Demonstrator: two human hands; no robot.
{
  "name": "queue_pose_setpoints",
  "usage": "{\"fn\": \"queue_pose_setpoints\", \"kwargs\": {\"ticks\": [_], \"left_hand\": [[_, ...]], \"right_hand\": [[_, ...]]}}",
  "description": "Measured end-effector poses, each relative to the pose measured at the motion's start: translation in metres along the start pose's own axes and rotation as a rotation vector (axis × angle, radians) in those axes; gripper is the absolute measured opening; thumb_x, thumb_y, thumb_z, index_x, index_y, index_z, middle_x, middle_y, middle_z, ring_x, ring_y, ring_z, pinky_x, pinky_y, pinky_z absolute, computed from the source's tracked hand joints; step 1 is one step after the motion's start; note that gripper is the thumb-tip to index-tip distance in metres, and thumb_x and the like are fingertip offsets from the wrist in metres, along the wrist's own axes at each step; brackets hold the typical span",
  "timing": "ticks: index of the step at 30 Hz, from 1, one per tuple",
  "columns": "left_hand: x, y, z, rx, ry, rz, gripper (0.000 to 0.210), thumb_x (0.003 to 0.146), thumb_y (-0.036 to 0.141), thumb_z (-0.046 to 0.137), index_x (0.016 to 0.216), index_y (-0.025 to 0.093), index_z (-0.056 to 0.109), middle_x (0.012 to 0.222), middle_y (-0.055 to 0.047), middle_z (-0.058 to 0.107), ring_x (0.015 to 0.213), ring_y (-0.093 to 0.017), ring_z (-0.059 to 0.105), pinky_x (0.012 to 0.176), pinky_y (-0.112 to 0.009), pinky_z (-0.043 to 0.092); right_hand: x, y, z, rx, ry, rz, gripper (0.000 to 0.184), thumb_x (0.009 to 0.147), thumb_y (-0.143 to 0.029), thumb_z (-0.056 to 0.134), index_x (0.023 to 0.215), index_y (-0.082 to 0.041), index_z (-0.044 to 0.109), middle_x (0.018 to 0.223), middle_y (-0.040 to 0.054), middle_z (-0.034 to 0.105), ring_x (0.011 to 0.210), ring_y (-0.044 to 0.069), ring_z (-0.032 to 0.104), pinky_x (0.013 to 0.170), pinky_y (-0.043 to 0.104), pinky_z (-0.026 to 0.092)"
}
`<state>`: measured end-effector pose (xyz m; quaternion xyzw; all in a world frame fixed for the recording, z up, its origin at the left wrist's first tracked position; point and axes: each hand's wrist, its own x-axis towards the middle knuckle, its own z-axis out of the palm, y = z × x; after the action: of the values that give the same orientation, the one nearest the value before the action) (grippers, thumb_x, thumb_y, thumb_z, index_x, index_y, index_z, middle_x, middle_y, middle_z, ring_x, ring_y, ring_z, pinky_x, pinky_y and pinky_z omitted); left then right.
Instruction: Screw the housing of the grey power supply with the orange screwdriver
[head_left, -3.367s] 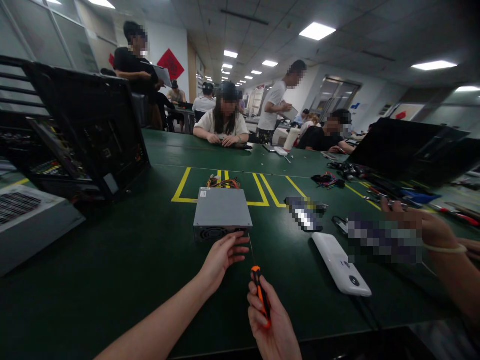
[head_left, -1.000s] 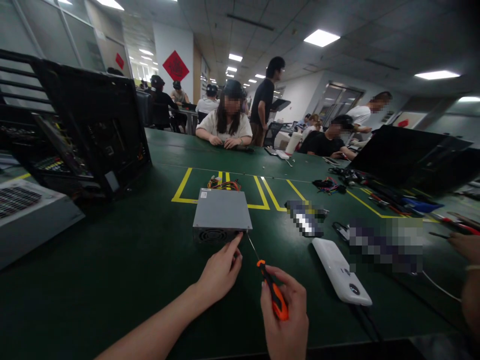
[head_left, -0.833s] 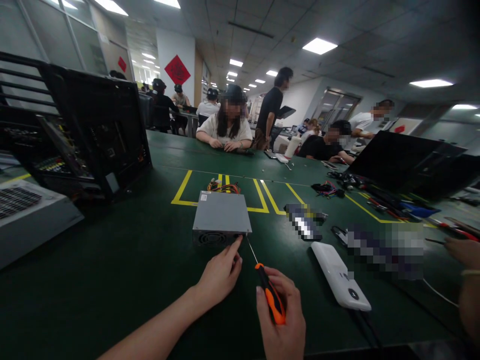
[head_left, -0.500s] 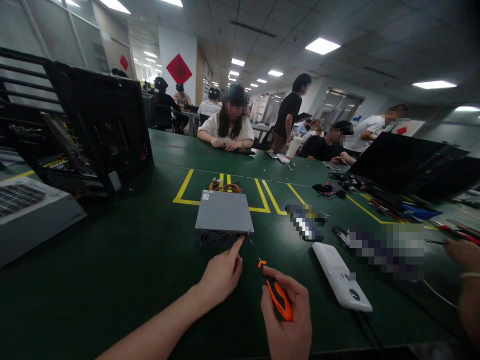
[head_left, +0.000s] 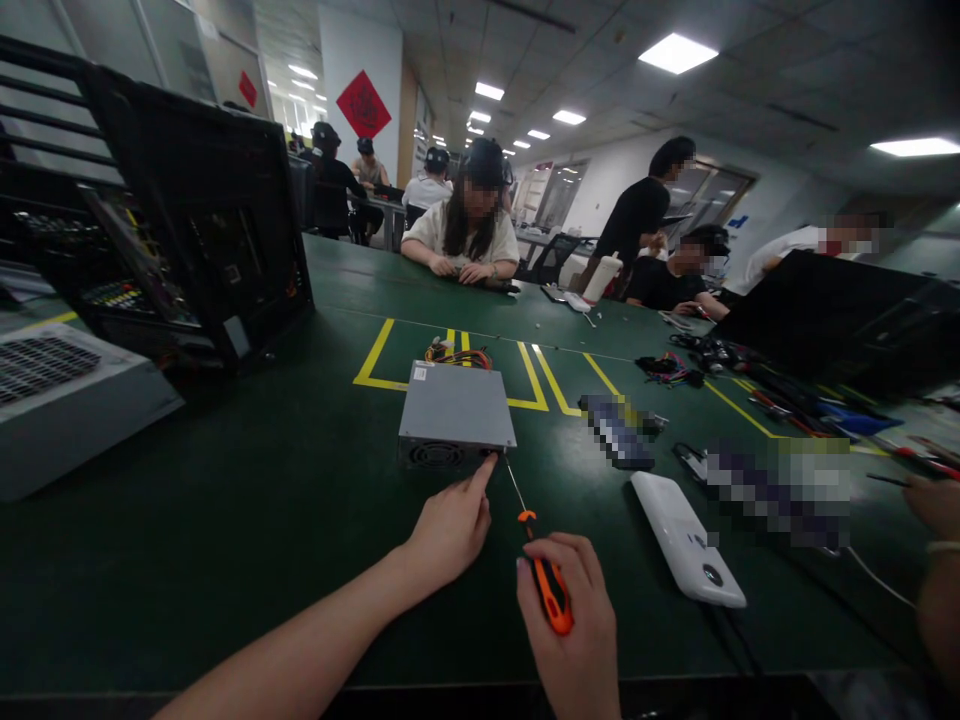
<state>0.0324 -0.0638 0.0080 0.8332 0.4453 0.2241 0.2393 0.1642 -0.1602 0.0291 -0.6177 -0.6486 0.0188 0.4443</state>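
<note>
A grey computer power supply (head_left: 459, 405) lies on the green table, its fan-grille side facing me and its bundle of wires (head_left: 457, 354) at the back. My left hand (head_left: 450, 530) touches the right end of that near side with an outstretched index finger; its other fingers curl loosely and grip nothing. In my right hand (head_left: 574, 610) is an orange-and-black screwdriver (head_left: 553, 598), held by the handle. Its thin shaft points up to the power supply's near right corner. Whether the tip sits in a screw is too small to tell.
At left stand an open black computer case (head_left: 225, 230) and another grey metal box (head_left: 75, 410). A white device (head_left: 686, 540) with a cable lies right, near blurred items and tools. Another person's hand (head_left: 934, 505) is at the right edge. Someone sits across the table.
The camera view has shifted slightly, so the table appears higher in the picture. My left finger stays at the power supply's corner; the screwdriver handle has swung a little to the left.
</note>
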Motion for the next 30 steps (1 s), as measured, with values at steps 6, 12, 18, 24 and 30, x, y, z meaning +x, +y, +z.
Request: {"fn": "queue_pose_setpoints", "kwargs": {"ticks": [6,12,18,24,30], "left_hand": [[-0.0002,0.0014,0.0003,0.004,0.008,-0.004,0.058,0.085,0.019,0.032,0.139,0.02,0.013,0.103,-0.007,0.059,0.086,-0.017,0.057,0.076,-0.031,0.046],[-0.0006,0.0022,0.0022,-0.001,-0.003,0.0,0.061,0.084,0.018,0.035,0.139,0.019,0.011,0.104,-0.008,0.058,0.088,-0.017,0.056,0.079,-0.032,0.045],[-0.0018,0.002,0.0031,-0.013,0.006,0.005,0.062,0.084,0.019,0.036,0.139,0.021,0.009,0.103,-0.007,0.058,0.088,-0.017,0.055,0.079,-0.032,0.045],[-0.0024,0.002,0.005,-0.029,0.014,0.014,0.06,0.085,0.021,0.037,0.139,0.02,0.01,0.104,-0.007,0.058,0.089,-0.017,0.055,0.081,-0.033,0.045],[-0.0028,0.0038,0.0025,-0.039,0.032,0.017,0.057,0.086,0.021,0.035,0.139,0.022,0.012,0.103,-0.006,0.058,0.089,-0.017,0.056,0.08,-0.033,0.046]], "right_hand": [[-0.0047,0.0057,0.0032,0.102,-0.035,0.162,0.021,0.084,-0.028,0.046,0.103,-0.021,0.05,0.081,0.0031,0.059,0.067,0.015,0.059,0.06,0.027,0.049],[-0.003,0.0053,0.0002,0.075,-0.052,0.06,0.021,0.082,-0.026,0.049,0.102,-0.022,0.056,0.087,0.005,0.058,0.076,0.017,0.06,0.066,0.028,0.049],[-0.0041,0.009,0.0023,0.117,-0.024,0.105,0.02,0.081,-0.025,0.05,0.1,-0.02,0.055,0.086,0.0053,0.059,0.076,0.017,0.06,0.067,0.029,0.05],[-0.0067,0.0091,0.0022,0.164,-0.032,0.142,0.022,0.083,-0.027,0.048,0.103,-0.02,0.055,0.089,0.0062,0.06,0.079,0.017,0.06,0.068,0.03,0.051],[-0.0086,0.0089,0.0061,0.098,0.029,0.073,0.017,0.079,-0.022,0.054,0.095,-0.02,0.055,0.085,0.0047,0.058,0.076,0.017,0.059,0.068,0.03,0.05]]}}
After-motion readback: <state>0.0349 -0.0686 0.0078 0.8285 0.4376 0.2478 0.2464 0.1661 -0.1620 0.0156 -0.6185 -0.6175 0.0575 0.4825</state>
